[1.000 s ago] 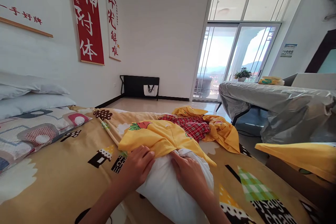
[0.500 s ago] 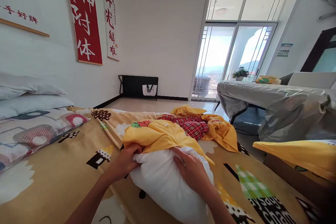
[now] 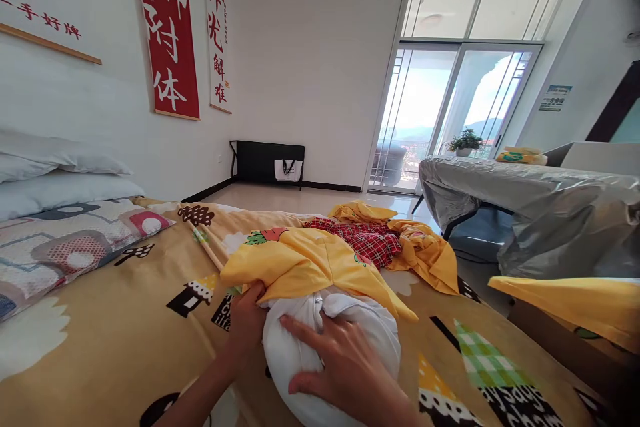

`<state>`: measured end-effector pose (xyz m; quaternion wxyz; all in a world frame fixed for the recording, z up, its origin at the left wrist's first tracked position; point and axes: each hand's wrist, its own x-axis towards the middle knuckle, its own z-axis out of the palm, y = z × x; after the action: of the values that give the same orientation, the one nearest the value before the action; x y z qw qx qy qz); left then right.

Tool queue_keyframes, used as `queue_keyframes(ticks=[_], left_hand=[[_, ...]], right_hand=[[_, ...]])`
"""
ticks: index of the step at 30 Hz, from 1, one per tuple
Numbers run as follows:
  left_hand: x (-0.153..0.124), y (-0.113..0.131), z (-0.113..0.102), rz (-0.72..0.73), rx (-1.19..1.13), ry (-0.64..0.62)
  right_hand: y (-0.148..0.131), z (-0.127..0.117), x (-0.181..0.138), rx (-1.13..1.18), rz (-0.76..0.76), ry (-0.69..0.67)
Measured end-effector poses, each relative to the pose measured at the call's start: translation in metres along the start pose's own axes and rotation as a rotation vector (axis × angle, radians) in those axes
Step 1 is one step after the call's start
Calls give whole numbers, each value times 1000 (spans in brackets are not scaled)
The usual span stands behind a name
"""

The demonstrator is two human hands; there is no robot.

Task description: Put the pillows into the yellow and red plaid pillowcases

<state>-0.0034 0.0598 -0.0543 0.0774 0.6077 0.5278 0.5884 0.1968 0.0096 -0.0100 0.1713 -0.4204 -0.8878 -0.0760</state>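
A white stuffed cushion (image 3: 285, 360) lies on the bed in front of me, its far end under a yellow cushion cover (image 3: 300, 260) printed with carrots. My left hand (image 3: 249, 313) pinches the cover's near edge at the cushion's left side; its fingertips are partly hidden. On top of the cushion rests my right hand (image 3: 340, 353), fingers spread and pressing the white cloth. A small zip pull shows at the seam just beyond the right fingers.
Red plaid cloth (image 3: 367, 243) and crumpled yellow cloth (image 3: 427, 257) lie beyond the cover. Patterned pillows (image 3: 80, 247) are at left. More yellow fabric (image 3: 575, 300) sits on a box at right. A plastic-covered table (image 3: 530, 193) stands near the glass door.
My right hand has left the cover's edge and moved left and down onto the cushion, its fingers spreading. The left hand keeps its grip on the cover. The view has shifted slightly.
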Motion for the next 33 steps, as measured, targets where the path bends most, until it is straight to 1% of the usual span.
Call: queue_keyframes(ticks=[3,6,12,14,18,21,25,27,30,33], left_hand=[[-4,7,3,237,5,70],[-8,15,5,425,46,131],[-19,14,10,758,97,131],[-26,12,14,852,135,143],[-44,9,27,1005,282,102],[-48,5,30,1037,384,91],[-42,8,17,956,440,46],[-38,17,6,935,470,23],[-35,34,-8,898,483,36],[-31,47,-17,890,438,-13]], right_hand=[[0,4,4,-42,122,-50],[8,3,7,-43,194,-52],[22,2,10,-41,284,-18],[25,6,12,-55,309,1],[26,24,19,-95,367,13],[26,32,21,-85,379,54],[23,25,16,10,321,168],[16,19,11,47,283,233],[-2,15,4,54,214,314],[-19,18,0,69,93,315]])
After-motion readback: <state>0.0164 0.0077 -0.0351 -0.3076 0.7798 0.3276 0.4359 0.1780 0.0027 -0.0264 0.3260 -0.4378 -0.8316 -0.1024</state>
